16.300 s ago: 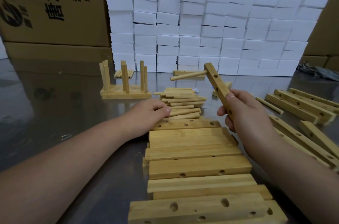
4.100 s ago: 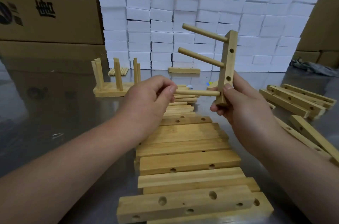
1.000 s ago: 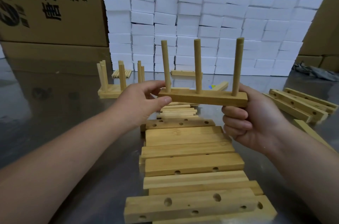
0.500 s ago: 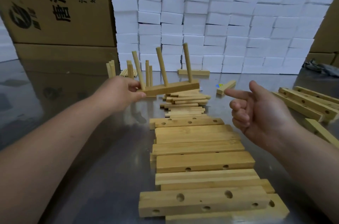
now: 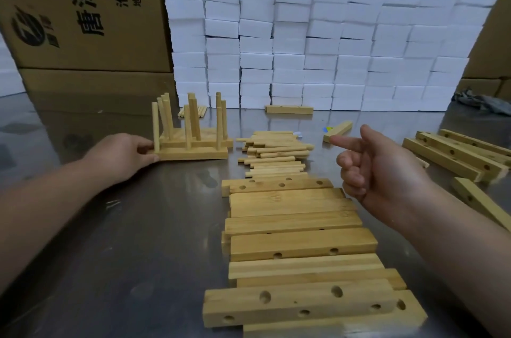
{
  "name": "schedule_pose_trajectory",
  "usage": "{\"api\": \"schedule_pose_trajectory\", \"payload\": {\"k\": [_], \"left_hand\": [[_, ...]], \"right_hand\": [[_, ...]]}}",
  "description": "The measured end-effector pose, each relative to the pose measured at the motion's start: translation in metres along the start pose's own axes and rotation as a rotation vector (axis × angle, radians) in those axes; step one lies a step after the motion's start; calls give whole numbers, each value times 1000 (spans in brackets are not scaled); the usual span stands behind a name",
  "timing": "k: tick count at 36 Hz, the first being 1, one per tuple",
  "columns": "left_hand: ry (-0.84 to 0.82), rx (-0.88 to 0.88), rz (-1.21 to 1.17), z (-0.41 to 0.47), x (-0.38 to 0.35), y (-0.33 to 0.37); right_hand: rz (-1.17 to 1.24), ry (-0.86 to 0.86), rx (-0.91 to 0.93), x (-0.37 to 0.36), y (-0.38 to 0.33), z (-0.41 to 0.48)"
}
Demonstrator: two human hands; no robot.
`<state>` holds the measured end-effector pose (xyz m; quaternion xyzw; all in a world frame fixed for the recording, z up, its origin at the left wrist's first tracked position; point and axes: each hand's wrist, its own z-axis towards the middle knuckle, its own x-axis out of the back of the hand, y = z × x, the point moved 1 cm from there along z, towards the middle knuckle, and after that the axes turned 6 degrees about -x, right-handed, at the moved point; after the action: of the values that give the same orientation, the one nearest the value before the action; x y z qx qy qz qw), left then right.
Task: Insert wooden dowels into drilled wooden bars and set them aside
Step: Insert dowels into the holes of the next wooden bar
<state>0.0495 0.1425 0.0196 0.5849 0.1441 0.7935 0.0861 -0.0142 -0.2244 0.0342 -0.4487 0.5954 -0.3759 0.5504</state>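
- A row of drilled bars is being carried flat by the steel tabletop, running from the near edge towards the middle.
- The right hand is being held above the tabletop, right of this row; its forefinger is being pointed left, the other fingers are being kept curled in, and nothing is being gripped.
- The left hand is being rested on the tabletop's left half, and the left end of a dowelled bar is being pinched between thumb and fingers.
- That bar is being stood flat with three dowels upright, touching the other finished bars just behind it.
- Loose dowels are being kept in a pile at the middle.
- More bars are being kept towards the right edge.
- White foam blocks are being stacked as a wall along the far edge, with a single bar lying at its foot.
- Cardboard boxes are being stacked behind; "唐泽", "沧州" and "地址" are being shown in black print.
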Motion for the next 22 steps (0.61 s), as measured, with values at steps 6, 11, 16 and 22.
{"api": "schedule_pose_trajectory", "payload": {"k": [6,11,16,22], "left_hand": [[33,-3,1,11,-12,4],[89,10,38,21,-16,2],[106,18,88,30,-13,2],[91,14,185,34,-14,9]], "right_hand": [[-31,5,11,-1,2,0],[-43,5,23,-1,2,0],[-82,10,39,1,3,1],[-95,16,57,1,3,2]]}}
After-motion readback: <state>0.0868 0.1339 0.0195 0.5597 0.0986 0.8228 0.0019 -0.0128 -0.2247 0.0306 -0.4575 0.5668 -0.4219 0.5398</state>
